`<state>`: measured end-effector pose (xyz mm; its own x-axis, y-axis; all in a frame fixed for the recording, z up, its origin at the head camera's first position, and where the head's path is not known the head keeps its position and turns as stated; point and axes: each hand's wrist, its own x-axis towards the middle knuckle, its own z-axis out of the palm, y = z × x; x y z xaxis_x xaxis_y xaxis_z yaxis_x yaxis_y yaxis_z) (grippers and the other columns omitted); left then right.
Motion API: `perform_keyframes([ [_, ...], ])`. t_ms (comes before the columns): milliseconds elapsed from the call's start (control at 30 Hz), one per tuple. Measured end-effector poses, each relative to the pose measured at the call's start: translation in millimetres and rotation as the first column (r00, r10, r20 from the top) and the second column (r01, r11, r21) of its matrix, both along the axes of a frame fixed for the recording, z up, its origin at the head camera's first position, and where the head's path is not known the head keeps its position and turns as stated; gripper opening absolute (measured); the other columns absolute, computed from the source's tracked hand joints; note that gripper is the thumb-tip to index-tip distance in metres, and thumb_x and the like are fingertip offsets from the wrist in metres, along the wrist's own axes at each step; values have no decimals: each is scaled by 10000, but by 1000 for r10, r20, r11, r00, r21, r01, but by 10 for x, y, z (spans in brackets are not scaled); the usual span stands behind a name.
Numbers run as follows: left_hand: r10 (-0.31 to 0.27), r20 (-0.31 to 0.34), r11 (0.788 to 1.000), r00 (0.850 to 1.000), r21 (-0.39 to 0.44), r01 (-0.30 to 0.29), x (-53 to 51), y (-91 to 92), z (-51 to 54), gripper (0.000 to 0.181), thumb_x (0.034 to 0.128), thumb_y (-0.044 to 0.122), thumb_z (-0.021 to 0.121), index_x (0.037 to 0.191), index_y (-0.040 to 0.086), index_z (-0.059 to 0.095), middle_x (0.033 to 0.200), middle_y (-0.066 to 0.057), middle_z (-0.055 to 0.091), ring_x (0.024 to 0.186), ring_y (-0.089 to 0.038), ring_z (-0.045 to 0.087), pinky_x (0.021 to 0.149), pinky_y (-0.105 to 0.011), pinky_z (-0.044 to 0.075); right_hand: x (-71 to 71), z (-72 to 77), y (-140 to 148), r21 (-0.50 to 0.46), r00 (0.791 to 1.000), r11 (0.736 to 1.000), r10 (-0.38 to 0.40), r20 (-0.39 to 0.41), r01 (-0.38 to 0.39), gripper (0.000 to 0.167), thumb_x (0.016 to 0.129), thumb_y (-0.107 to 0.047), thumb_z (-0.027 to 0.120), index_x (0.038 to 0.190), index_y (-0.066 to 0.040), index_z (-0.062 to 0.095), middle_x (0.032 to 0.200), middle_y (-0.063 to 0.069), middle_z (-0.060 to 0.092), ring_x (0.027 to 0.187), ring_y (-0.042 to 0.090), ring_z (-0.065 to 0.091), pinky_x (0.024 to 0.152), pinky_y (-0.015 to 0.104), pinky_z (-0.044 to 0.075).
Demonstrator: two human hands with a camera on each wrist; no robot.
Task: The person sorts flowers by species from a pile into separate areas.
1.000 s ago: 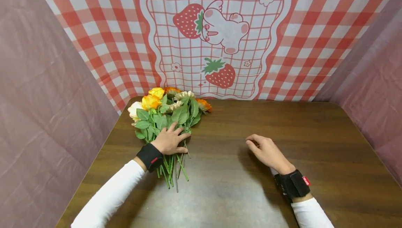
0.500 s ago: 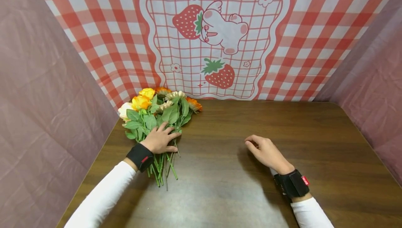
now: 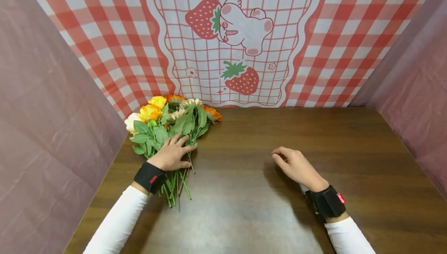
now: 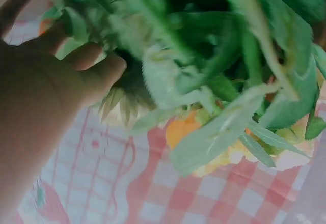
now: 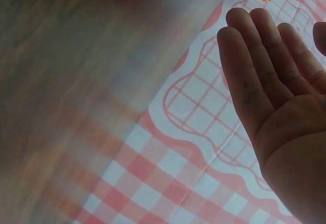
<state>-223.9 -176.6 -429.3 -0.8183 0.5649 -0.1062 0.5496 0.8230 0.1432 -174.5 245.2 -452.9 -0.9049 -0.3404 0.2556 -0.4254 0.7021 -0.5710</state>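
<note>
A bunch of flowers (image 3: 185, 124) lies on the left of the table, its yellow, orange, white and cream heads toward the back and its green stems (image 3: 171, 192) toward the front. My left hand (image 3: 172, 155) rests across the upper stems and lower leaves, fingers spread and fairly straight. Leaves and stems (image 4: 204, 127) fill much of the left wrist view beside that hand. Well apart from the flowers, my right hand (image 3: 297, 168) is over the middle right of the table, holding nothing. Its fingers (image 5: 244, 71) look relaxed in the right wrist view.
The dark wooden table (image 3: 237, 184) has a red-and-white checked cloth (image 3: 331, 52) with strawberries hanging along its back edge. Pink-grey curtains (image 3: 63, 102) close off both sides.
The flowers have slid left along the table under my left hand, which has moved with them. My right hand has hardly moved. The head view has shifted slightly.
</note>
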Motion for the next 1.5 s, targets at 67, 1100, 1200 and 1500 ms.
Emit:
perform_keyframes([
  [67, 36, -48, 997, 998, 66, -33, 32, 40, 54, 564, 908, 307, 732, 1407, 115, 553, 1512, -273, 362, 1414, -501, 259, 1096, -677, 235, -7, 34, 1, 5, 1000, 1000, 3, -8, -3, 225, 1024, -199, 565, 1113, -40, 697, 1026, 63, 721, 911, 192, 677, 765, 411, 541],
  [1100, 618, 86, 776, 782, 91, -624, 106, 232, 159, 240, 926, 212, 665, 938, -27, 685, 858, -235, 685, 716, -378, 663, 566, -505, 513, 47, 348, -109, -58, 996, 998, -21, -83, 16, 164, 1009, -159, 590, 1117, -85, 689, 1028, 52, 715, 845, 110, 633, 734, 319, 527],
  [1200, 622, 109, 773, 775, 71, -630, 71, 237, 134, 232, 937, 185, 645, 1005, -34, 684, 912, -245, 691, 755, -384, 668, 594, -515, 522, -10, 409, -162, -77, 995, 997, -8, -96, 1, 169, 1010, -157, 588, 1122, -80, 689, 1029, 54, 716, 848, 114, 635, 737, 319, 529],
  [1500, 600, 150, 772, 786, 148, -618, 87, 184, 46, 107, 911, 30, 591, 924, -52, 659, 832, -228, 658, 698, -339, 641, 558, -449, 491, -32, 454, -225, -111, 997, 994, -5, -75, -3, 185, 1012, -175, 589, 1141, -87, 688, 1054, 22, 711, 899, 132, 650, 785, 340, 544],
])
